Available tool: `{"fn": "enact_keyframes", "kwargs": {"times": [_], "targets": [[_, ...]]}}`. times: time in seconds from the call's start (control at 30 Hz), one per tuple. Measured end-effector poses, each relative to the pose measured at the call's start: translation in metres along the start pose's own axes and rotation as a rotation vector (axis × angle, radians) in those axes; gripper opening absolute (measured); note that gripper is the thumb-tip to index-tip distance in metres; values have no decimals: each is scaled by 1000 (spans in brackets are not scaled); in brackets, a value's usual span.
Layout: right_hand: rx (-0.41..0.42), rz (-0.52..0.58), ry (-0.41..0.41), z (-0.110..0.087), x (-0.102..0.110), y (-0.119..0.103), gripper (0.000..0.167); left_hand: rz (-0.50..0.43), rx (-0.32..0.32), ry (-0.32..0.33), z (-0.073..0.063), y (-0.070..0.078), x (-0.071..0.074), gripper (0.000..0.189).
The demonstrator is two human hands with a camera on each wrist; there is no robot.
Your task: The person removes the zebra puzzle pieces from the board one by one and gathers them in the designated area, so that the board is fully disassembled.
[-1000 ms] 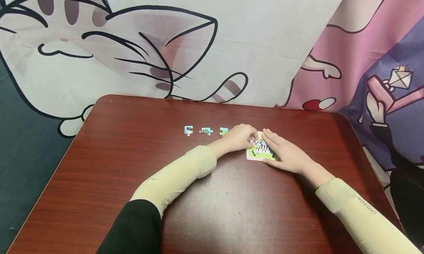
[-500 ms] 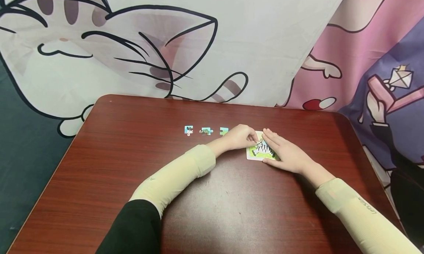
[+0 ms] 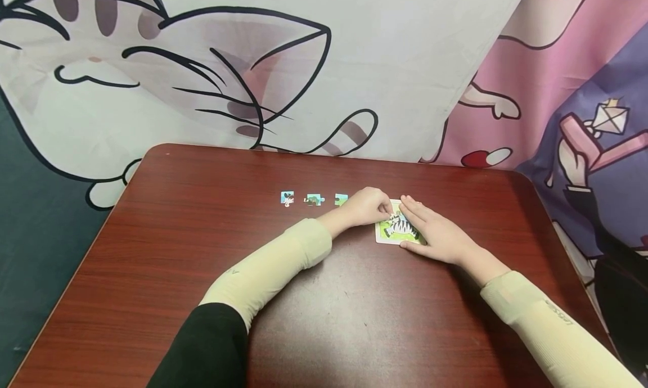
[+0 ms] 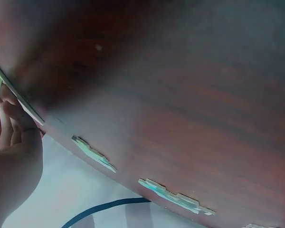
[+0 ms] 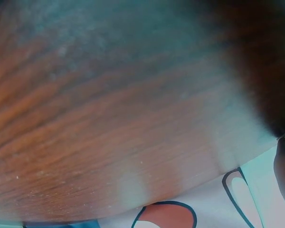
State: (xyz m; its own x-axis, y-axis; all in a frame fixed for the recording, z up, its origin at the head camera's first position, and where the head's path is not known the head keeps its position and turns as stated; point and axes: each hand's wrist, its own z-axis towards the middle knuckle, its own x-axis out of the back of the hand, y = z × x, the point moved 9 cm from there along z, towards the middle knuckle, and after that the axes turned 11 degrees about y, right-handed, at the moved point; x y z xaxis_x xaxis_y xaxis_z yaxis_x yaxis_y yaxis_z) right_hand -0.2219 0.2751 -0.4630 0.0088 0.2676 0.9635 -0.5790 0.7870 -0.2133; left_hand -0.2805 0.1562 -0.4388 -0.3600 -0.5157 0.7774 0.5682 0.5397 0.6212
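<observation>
A small square picture puzzle (image 3: 383, 237), showing a striped zebra on green in a pale border, lies flat on the table. Over its upper left part is my left hand (image 3: 365, 207), fingers curled and fingertips bunched, seeming to pinch a puzzle piece mostly hidden by them. The left wrist view shows the curled left fingers (image 4: 16, 121) at the puzzle's edge. My right hand (image 3: 445, 237) rests with straight fingers across the puzzle's right side, covering part of it. Left of the left hand lie a green-and-blue piece (image 3: 341, 199), an elephant piece (image 3: 314, 199) and a zebra-head piece (image 3: 287, 198).
The dark red wooden table (image 3: 324, 320) has rounded far corners. Directly behind its far edge hangs a white cloth (image 3: 405, 67) with a cartoon cat. A pink and purple cloth (image 3: 547, 95) hangs at the right.
The left fingertips have shifted slightly on the puzzle; a pink patch beside them is now out of sight and more of the zebra shows. The right hand holds its place.
</observation>
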Motion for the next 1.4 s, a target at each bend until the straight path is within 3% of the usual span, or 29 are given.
{"fn": "enact_keyframes", "kwargs": {"times": [0.57,0.8,1.03,1.4], "targets": [[14,2,13,3,2,-2,91,-32,77,1,-1,-3,6,14],[12,5,9,3,1,-2,92,-52,189,59,-8,-16,18,12],[-3,1,-9,1,-1,-1,91,-129,234,108,-24,-33,43,9],[0,-6,-8,1,0,-1,93,-120,258,142,-66,-61,83,8]]}}
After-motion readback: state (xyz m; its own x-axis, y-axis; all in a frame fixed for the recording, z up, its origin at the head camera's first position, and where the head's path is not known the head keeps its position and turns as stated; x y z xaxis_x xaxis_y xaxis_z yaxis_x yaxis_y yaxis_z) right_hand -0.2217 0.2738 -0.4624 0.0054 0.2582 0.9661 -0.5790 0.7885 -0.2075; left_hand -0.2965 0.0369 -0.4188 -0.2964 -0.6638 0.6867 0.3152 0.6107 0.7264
